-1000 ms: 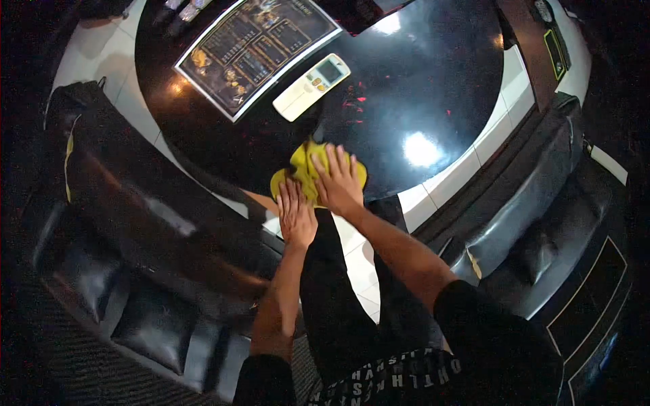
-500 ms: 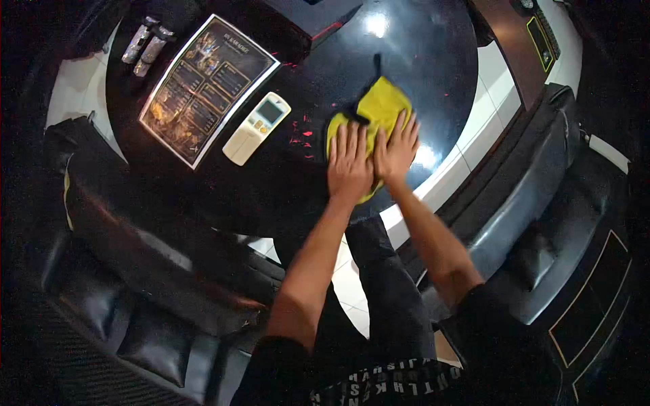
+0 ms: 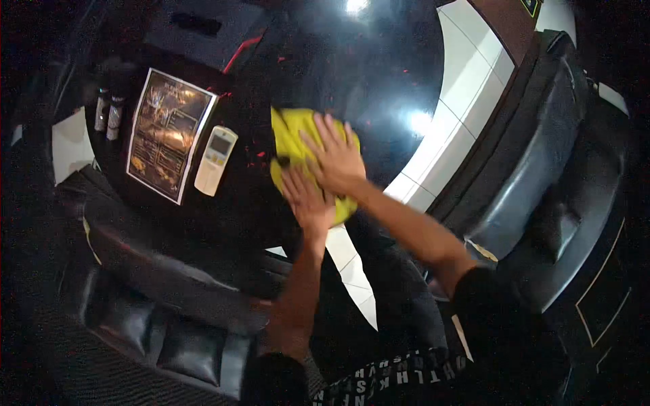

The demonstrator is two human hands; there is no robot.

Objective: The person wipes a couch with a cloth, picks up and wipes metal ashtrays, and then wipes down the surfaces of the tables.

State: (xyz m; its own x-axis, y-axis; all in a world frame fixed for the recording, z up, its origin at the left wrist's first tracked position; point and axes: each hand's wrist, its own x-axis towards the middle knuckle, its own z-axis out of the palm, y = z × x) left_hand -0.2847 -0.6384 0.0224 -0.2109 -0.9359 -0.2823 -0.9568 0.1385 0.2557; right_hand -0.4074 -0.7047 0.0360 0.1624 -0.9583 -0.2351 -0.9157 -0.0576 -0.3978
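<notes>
A yellow cloth (image 3: pixel 290 125) lies spread on the dark, glossy round table (image 3: pixel 379 88), near its front edge. My left hand (image 3: pixel 310 203) presses flat on the lower part of the cloth, fingers stretched out. Over the cloth's right side lies my right hand (image 3: pixel 337 159), palm down with fingers spread, a little blurred. Both hands cover much of the fabric. Left of the cloth, a white remote control (image 3: pixel 215 161) rests on the table beside a printed menu sheet (image 3: pixel 169 135).
Two small patterned cylinders (image 3: pixel 108 116) stand left of the menu. A dark flat panel with a red edge (image 3: pixel 242 53) is at the back. Black padded sofas (image 3: pixel 521 196) curve around both sides, with white floor tiles (image 3: pixel 467 88) between sofa and table.
My hands and the cloth have shifted left across the table, closer to the remote. My right hand now sits further forward than the left and is turned more leftward. The camera view has turned too.
</notes>
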